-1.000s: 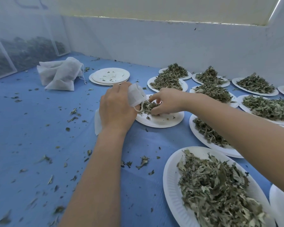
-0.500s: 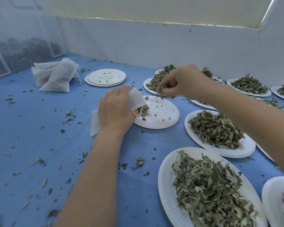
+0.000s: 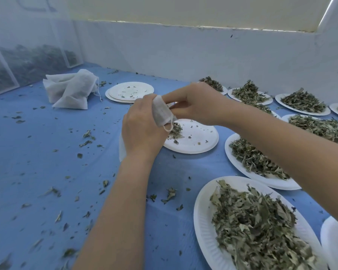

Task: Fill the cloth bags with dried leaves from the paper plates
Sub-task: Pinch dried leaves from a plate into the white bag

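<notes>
full plate [image 3: 248,227] nearest, heaped with dried leaves, right forearm passing above it; a dropped elbow could scatter them. mid: left hand [image 3: 142,131] grips the cloth bag [image 3: 161,112], fingers curled round its mouth. right hand [image 3: 195,103] fingers pinched at the opening, leaves there hidden; a miss drops them on the nearly empty plate [image 3: 195,139] or blue surface [image 3: 47,162]. far: spare bags [image 3: 70,90].
</notes>
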Available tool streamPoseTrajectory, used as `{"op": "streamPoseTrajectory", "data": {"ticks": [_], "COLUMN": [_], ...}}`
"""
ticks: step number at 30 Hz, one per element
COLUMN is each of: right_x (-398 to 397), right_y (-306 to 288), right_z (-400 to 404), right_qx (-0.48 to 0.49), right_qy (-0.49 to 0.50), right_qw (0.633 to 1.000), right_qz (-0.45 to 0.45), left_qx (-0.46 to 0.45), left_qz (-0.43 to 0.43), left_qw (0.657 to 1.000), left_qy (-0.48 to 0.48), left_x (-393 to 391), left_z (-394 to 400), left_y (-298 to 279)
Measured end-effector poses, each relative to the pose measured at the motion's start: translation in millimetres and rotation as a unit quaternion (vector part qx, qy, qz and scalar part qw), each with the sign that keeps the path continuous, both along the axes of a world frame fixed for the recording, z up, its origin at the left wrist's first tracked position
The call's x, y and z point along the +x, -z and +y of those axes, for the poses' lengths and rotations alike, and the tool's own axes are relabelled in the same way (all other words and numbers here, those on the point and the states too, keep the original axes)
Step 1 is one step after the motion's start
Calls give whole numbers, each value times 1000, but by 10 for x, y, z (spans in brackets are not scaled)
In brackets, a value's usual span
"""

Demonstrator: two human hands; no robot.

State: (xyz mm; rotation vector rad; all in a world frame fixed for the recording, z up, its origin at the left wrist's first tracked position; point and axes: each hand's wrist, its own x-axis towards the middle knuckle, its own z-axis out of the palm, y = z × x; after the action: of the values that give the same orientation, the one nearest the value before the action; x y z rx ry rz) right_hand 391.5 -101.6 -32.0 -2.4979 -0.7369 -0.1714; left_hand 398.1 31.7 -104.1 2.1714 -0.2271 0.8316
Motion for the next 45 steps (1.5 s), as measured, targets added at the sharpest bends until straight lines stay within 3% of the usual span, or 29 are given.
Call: {"op": "streamPoseTrajectory", "data": {"ticks": [2,5,8,13,17,23,24,26,28,29,32,37,41,45], "right_x": [-24,15,37,6,18,152,204,301,367,383,373,283,304,427], "right_y": [-22,27,68,-20,-48,30,72,171,273,318,419,491,435,469], "right_z": [-12,26,135,148,56,-36,-39,-34,6,33,68,-116,-208,-157], "right_qx": [11,62,53,27,8,169,134,-36,-180,-206,-206,-191,-119,-147], "right_qy": [1,23,48,-13,-47,20,55,97,72,52,21,27,51,111], "right_qw": [1000,997,996,999,997,984,988,994,980,973,966,979,989,978], "right_qz": [16,-29,-47,21,56,62,51,27,55,87,153,71,74,94], "left_qx": [14,31,57,41,69,90,96,104,102,102,94,90,89,94], "left_qz": [-5,-38,-79,-152,-122,-72,-66,-57,-53,-49,-44,-40,-35,-27], "left_qw": [1000,999,995,986,989,989,989,988,989,989,990,992,992,992], "left_qy": [-2,-5,-19,-53,-37,-92,-96,-99,-96,-95,-91,-84,-83,-79], "left_x": [3,-8,0,-18,-10,37,44,42,42,42,43,57,54,57], "left_z": [17,13,-7,-23,44,214,226,226,219,219,221,202,186,186], "left_y": [-3,0,23,6,-1,-16,-12,-2,2,4,7,20,31,32]}}
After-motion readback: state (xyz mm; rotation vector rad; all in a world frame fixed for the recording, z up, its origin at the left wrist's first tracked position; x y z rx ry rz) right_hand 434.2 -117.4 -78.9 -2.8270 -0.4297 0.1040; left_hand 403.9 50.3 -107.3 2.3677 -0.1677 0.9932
